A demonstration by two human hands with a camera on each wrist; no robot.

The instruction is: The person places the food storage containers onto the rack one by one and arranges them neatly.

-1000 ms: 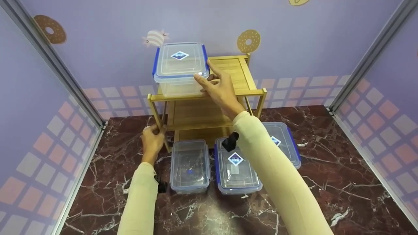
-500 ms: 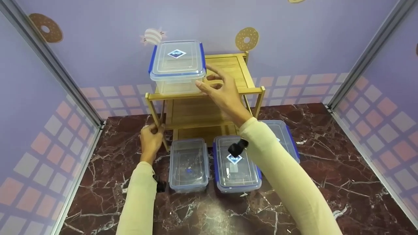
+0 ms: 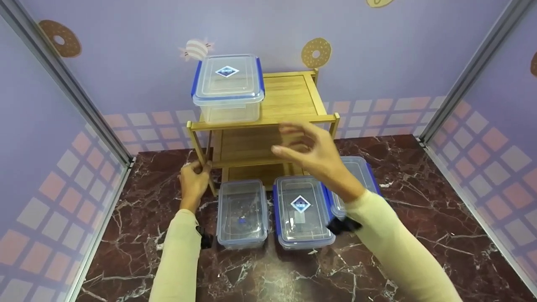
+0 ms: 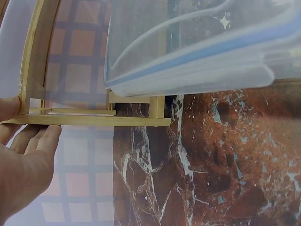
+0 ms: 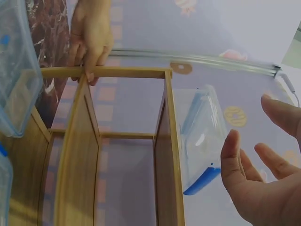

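A clear plastic food container [image 3: 228,84] with blue side clips sits on the left of the top shelf of a wooden rack [image 3: 293,96]. My left hand [image 3: 194,182] grips the rack's front left leg; in the left wrist view its fingers [image 4: 44,141] wrap that post. My right hand [image 3: 319,155], a little blurred, hangs in the air in front of the rack, fingers loosely bent and apart, holding nothing. The right wrist view shows the same hand [image 5: 263,183] beside the shelved container [image 5: 200,141], apart from it.
Several more lidded containers stand on the dark marbled floor [image 3: 268,277]: one [image 3: 242,214] without visible blue clips at left, one [image 3: 304,226] in the middle, another [image 3: 356,167] behind my right forearm. Patterned wall panels [image 3: 268,25] enclose the back and sides.
My right hand has let go of the container on the top shelf and moved down and to the right. The container stays on the shelf. My left hand keeps its grip on the leg.
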